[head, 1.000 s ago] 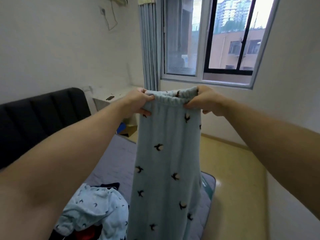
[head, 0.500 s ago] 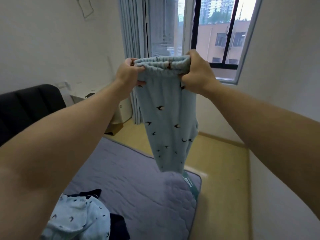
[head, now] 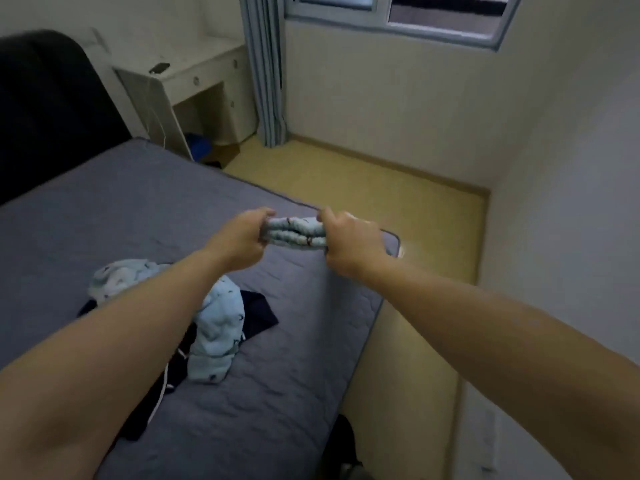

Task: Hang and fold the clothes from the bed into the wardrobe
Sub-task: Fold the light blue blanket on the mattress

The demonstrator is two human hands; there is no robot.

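I hold the light blue bird-print pyjama trousers (head: 296, 233) by their elastic waistband, out over the far corner of the bed. My left hand (head: 242, 239) grips the band's left end and my right hand (head: 348, 242) grips its right end. Only the bunched waistband shows between my fists; the legs are hidden below my hands. A matching light blue pyjama top (head: 216, 327) lies crumpled on the grey mattress (head: 138, 216), on top of a dark garment (head: 256, 317) with a white drawstring.
A black headboard (head: 45, 109) stands at the left. A white desk (head: 194, 81) with a dark phone on it sits in the far corner beside a grey-blue curtain (head: 266, 64). Yellow floor (head: 398, 202) runs right of the bed up to the white wall.
My hands have dropped from in front of the window to just above the mattress corner, taking the trousers down with them. My view has tilted down toward the bed.
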